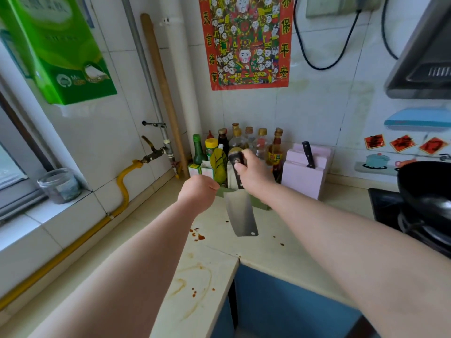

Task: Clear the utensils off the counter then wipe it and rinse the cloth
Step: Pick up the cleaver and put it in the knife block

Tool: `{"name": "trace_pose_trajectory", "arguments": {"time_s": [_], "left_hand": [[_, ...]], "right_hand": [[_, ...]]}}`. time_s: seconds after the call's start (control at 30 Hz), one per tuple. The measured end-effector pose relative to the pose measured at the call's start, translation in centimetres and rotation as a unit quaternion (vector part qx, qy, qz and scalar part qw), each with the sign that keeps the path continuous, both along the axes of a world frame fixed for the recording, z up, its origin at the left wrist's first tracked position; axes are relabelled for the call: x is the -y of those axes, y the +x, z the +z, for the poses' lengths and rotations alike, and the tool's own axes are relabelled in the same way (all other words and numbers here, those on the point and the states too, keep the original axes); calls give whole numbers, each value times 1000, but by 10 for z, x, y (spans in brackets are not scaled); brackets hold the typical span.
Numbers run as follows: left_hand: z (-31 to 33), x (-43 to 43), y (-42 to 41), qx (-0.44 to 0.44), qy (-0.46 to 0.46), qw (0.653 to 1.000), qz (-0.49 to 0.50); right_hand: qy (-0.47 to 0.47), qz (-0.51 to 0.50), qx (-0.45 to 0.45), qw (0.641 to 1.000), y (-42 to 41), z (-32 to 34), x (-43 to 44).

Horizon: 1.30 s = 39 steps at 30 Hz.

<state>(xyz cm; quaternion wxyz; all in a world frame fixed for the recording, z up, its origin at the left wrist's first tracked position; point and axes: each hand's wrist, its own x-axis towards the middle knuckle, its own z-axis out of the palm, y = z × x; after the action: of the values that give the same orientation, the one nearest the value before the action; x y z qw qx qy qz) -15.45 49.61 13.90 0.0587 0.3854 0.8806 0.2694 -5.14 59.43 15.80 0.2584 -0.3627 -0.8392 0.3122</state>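
My right hand (253, 174) grips the dark handle of a steel cleaver (241, 215). Its blade hangs point-down just above the cream counter (280, 254). Behind the blade a green board (262, 203) lies against the condiments. My left hand (197, 191) is curled at the board's left end; its fingers are hidden, so I cannot tell whether it holds the board. Red-brown sauce spots (198, 236) and a smeared ring (192, 281) mark the counter.
Condiment bottles (244, 140) crowd the back corner. A pink knife block (302, 176) holding a black-handled knife (308, 154) stands to their right. A black wok (424, 189) sits on the stove at right. A glass jar (59, 185) is on the windowsill.
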Motion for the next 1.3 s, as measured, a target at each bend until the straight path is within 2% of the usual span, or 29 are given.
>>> {"name": "trace_pose_trajectory", "arguments": {"time_s": [0.17, 0.4, 0.53, 0.83, 0.97, 1.3], "left_hand": [[7, -42, 14, -11, -23, 999, -30], [39, -127, 50, -15, 42, 996, -83], [52, -173, 63, 0, 78, 992, -97], [59, -233, 51, -30, 64, 993, -98], [52, -244, 38, -17, 54, 995, -78], [46, -262, 20, -5, 46, 998, -48]], "right_hand": [[63, -91, -36, 993, 27, 15, -48], [109, -200, -38, 973, 75, 51, -130], [125, -205, -66, 968, 88, 70, -172], [107, -197, -169, 960, 85, 83, -240], [78, -178, -198, 961, 77, 76, -258], [41, -157, -198, 967, 66, 60, -279]]}}
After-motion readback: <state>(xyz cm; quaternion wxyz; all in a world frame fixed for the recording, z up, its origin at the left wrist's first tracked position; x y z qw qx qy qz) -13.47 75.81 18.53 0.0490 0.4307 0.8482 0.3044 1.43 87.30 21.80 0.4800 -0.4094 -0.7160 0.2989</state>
